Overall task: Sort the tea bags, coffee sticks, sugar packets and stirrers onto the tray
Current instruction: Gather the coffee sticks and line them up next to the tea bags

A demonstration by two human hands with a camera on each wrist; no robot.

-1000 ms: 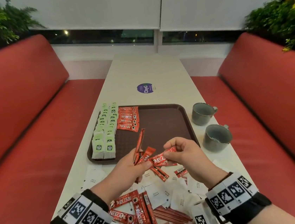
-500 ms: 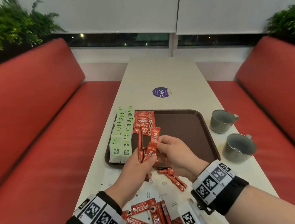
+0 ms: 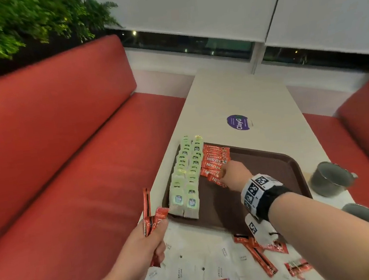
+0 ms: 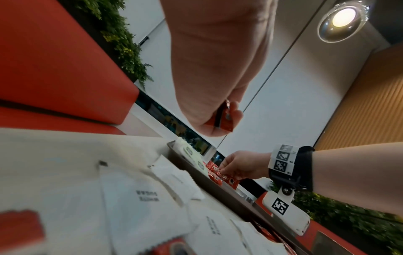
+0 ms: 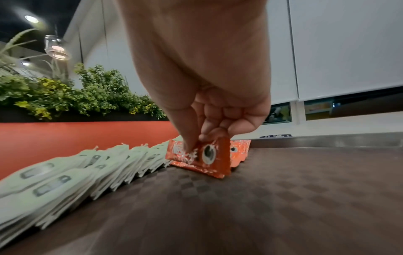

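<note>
A brown tray lies on the table, with two rows of green tea bags along its left side and a row of red coffee sticks beside them. My right hand reaches onto the tray and pinches a red coffee stick at the near end of that row, its lower edge on the tray floor. My left hand hovers over the table's left edge and grips a few more coffee sticks. Loose coffee sticks and white sugar packets lie on the table near me.
Two grey cups stand on the table right of the tray. A purple round sticker marks the table beyond it. Red benches flank the table on both sides, with plants behind them.
My right hand took one stick from the bunch in my left hand and carried it forward onto the tray. My left hand drifted left and back. The head view swung left.
</note>
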